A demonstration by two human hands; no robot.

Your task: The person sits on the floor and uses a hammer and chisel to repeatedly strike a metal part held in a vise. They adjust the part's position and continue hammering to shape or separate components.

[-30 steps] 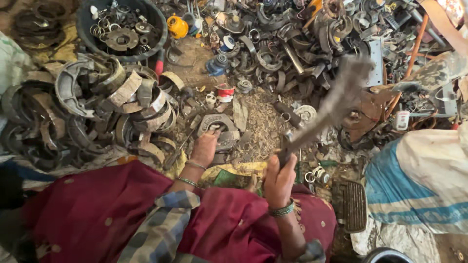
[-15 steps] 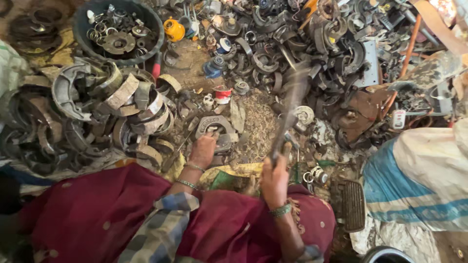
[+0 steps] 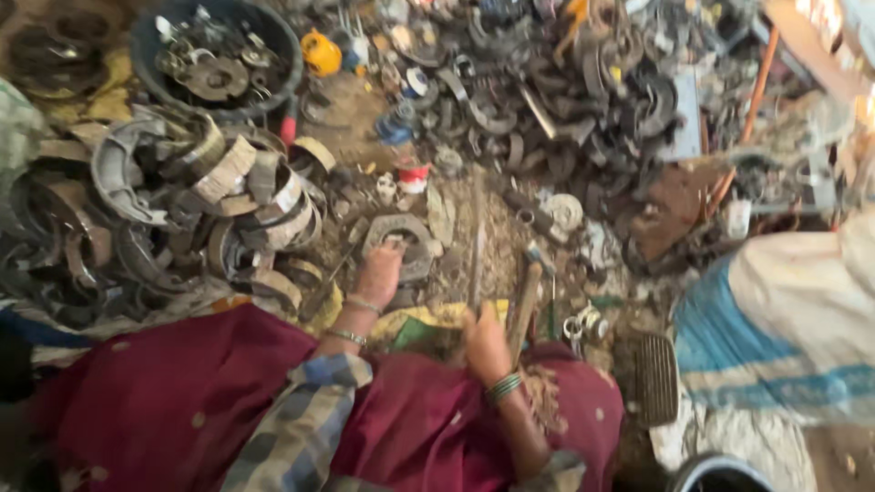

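Two hands are at work on the ground among scrap metal. The left hand (image 3: 381, 271) lies flat, fingers spread, pressing on one curved grey brake shoe (image 3: 401, 239) that rests on the dirt just beyond the maroon cloth (image 3: 182, 401). The right hand (image 3: 485, 339) is clenched around the wooden handle of one hammer (image 3: 524, 305); the handle slants up and to the right, and its head is blurred, so its exact place cannot be told. The hammer sits just right of the shoe, near but apart from it.

To the left is one heap of shoes (image 3: 182, 210), too tangled to count. At the far left stands one dark tub (image 3: 273, 41) filled with metal parts. One yellow can (image 3: 321, 53) stands right of the tub. One small red-and-white pot (image 3: 413, 176) sits beyond the shoe. One ribbed black pedal pad (image 3: 656, 378) lies at the near right, beside a blue-and-white sack (image 3: 784, 319).
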